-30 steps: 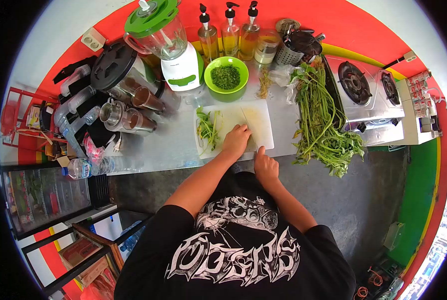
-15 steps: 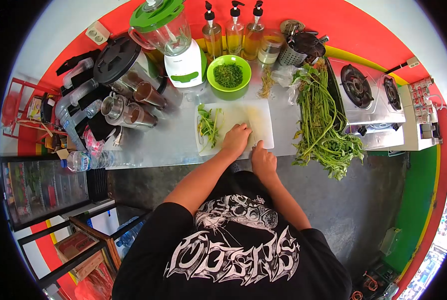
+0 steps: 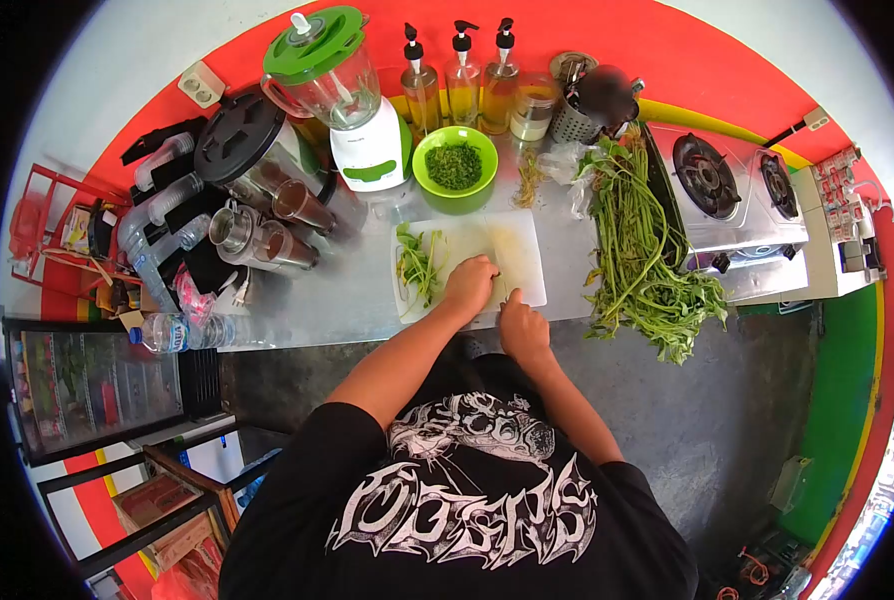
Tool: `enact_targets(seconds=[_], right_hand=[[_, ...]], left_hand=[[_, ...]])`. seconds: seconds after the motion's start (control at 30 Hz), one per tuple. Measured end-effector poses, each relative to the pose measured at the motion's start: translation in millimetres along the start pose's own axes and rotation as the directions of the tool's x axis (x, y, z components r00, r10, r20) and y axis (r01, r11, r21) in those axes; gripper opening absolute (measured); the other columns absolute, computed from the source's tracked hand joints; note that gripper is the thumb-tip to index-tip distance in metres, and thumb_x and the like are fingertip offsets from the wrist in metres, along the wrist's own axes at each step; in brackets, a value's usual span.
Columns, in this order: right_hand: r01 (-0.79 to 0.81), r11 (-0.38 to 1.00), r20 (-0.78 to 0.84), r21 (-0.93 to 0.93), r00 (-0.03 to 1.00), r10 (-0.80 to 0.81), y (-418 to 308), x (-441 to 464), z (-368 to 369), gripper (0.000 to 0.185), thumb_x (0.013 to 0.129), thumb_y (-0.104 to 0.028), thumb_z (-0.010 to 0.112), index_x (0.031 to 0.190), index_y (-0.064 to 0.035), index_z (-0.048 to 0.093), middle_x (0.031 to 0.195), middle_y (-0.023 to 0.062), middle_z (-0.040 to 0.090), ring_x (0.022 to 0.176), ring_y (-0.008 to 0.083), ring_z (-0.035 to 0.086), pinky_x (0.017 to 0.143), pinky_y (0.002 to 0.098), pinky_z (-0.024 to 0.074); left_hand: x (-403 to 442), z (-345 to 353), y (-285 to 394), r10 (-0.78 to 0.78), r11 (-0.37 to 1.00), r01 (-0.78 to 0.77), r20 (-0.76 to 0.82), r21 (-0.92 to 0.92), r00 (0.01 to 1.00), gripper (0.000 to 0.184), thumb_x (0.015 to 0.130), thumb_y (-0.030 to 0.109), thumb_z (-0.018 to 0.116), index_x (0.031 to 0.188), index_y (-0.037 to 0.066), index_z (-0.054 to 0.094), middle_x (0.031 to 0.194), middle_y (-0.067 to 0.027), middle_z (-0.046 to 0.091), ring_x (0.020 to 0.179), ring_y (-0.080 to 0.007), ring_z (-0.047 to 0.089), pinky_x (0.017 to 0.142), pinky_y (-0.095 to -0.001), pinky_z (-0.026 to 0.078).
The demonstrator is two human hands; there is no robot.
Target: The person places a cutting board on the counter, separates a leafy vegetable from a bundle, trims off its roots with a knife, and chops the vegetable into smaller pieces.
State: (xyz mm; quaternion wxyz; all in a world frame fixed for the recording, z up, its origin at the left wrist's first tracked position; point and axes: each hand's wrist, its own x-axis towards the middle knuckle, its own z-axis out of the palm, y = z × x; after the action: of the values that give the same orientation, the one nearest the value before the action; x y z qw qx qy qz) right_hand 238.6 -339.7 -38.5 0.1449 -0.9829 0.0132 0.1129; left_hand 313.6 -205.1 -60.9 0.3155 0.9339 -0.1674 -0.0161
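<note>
My right hand (image 3: 524, 327) is wrapped round the handle of a knife (image 3: 501, 282), near the front edge of a white cutting board (image 3: 528, 240). The thin blade points away from me across the board. Just left of the blade, my left hand (image 3: 471, 284) rests on the board with its fingers curled together. Whatever lies under those fingers is hidden. Leafy green stems (image 3: 418, 263) lie on the board's left side. Behind the board stands a green bowl (image 3: 457, 200) with finely chopped greens (image 3: 454, 166) in it.
A large heap of leafy stalks (image 3: 635, 225) hangs over the counter's front edge, beside a gas stove (image 3: 737, 236). A blender (image 3: 359, 150), pump bottles (image 3: 462, 92) and a jar (image 3: 534, 107) line the back. Metal cups (image 3: 292, 245) and a water bottle (image 3: 172, 333) stand left.
The head view has tilted slightly, so the counter items sit a little lower in view. Both hands remain at nearly the same place on the board, the right still gripping the knife.
</note>
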Motion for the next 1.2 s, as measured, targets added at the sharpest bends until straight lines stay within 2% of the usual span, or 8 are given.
enact_targets(seconds=[0.3,0.43,0.6,0.7,0.9,1.03,1.13,1.2], right_hand=[[-0.02,0.999,0.074,0.029,0.997,0.018,-2.0,3.1,-9.1,0.029,0.101,-0.029,0.053,0.105,-0.0021,0.044,0.085,0.0252,0.07,0.081,0.044,0.071,0.07,0.0528,0.0566],[-0.002,1.0,0.063,0.03,0.998,0.0,-2.8,7.3,-5.1,0.03,0.102,-0.029,0.052,0.106,-0.001,0.044,0.086,0.0254,0.07,0.082,0.0445,0.07,0.071,0.0527,0.0565],[0.054,0.998,0.068,-0.014,0.996,-0.053,-2.8,0.1,-18.3,0.03,0.101,-0.03,0.053,0.106,-0.0013,0.044,0.086,0.0251,0.07,0.081,0.0444,0.07,0.071,0.0516,0.057],[-0.025,1.0,0.093,0.018,0.995,0.023,-5.4,-0.4,-9.9,0.031,0.101,-0.03,0.053,0.106,-0.0007,0.045,0.086,0.0251,0.07,0.08,0.0445,0.07,0.071,0.0519,0.0568],[0.015,1.0,0.086,0.025,0.996,-0.017,-0.8,5.4,-12.7,0.032,0.1,-0.03,0.054,0.108,-0.0007,0.046,0.086,0.026,0.07,0.082,0.0448,0.07,0.072,0.0539,0.0563],[-0.037,0.999,0.121,0.015,0.992,0.035,-5.9,1.6,-12.1,0.03,0.101,-0.029,0.054,0.107,-0.001,0.046,0.086,0.0257,0.07,0.083,0.0438,0.071,0.072,0.054,0.0564],[-0.011,1.0,0.123,0.013,0.992,0.009,-1.4,5.4,-7.6,0.03,0.101,-0.029,0.053,0.107,-0.0009,0.045,0.088,0.0262,0.07,0.084,0.044,0.071,0.073,0.054,0.0564],[0.004,1.0,0.145,0.017,0.989,-0.007,1.4,6.2,-12.5,0.031,0.101,-0.03,0.053,0.107,-0.0008,0.045,0.087,0.0264,0.07,0.084,0.0443,0.071,0.074,0.0542,0.0563]], left_hand=[[4.0,-5.2,0.5,-0.028,0.998,0.028,0.007,-0.048,1.0,0.014,0.079,0.004,0.063,0.087,0.003,0.074,0.092,-0.0156,0.068,0.087,-0.0376,0.065,0.079,-0.0468,0.053],[3.5,-7.1,1.8,-0.105,0.983,0.099,-0.035,-0.152,0.994,0.012,0.078,0.003,0.065,0.086,0.004,0.075,0.09,-0.0187,0.068,0.084,-0.0393,0.066,0.075,-0.0469,0.054],[10.4,-6.0,-2.5,-0.218,0.946,0.228,0.071,-0.231,0.973,0.011,0.076,0.003,0.069,0.085,0.002,0.075,0.089,-0.0197,0.07,0.082,-0.0374,0.068,0.074,-0.0417,0.055],[9.2,-2.3,-6.0,-0.213,0.932,0.209,0.019,-0.295,0.977,0.012,0.074,0.001,0.069,0.085,0.001,0.075,0.088,-0.0198,0.07,0.082,-0.0352,0.069,0.074,-0.04,0.055],[9.2,0.3,-6.5,-0.217,0.938,0.208,-0.003,-0.278,0.976,0.012,0.076,0.002,0.067,0.083,0.005,0.075,0.086,-0.02,0.071,0.082,-0.0371,0.069,0.073,-0.0438,0.055],[7.6,-3.3,-3.8,-0.234,0.937,0.229,0.015,-0.263,0.972,0.011,0.077,0.002,0.066,0.084,0.006,0.074,0.085,-0.0174,0.071,0.083,-0.0361,0.069,0.073,-0.0438,0.055],[11.0,-10.6,-4.4,-0.217,0.946,0.226,0.064,-0.233,0.974,0.012,0.076,0.0,0.065,0.085,0.004,0.072,0.084,-0.0151,0.071,0.082,-0.0332,0.069,0.071,-0.0415,0.053],[17.5,-17.0,-5.9,-0.214,0.955,0.247,0.193,-0.165,0.958,0.012,0.078,0.003,0.063,0.084,0.009,0.072,0.087,-0.0127,0.072,0.082,-0.0341,0.069,0.071,-0.0436,0.055]])
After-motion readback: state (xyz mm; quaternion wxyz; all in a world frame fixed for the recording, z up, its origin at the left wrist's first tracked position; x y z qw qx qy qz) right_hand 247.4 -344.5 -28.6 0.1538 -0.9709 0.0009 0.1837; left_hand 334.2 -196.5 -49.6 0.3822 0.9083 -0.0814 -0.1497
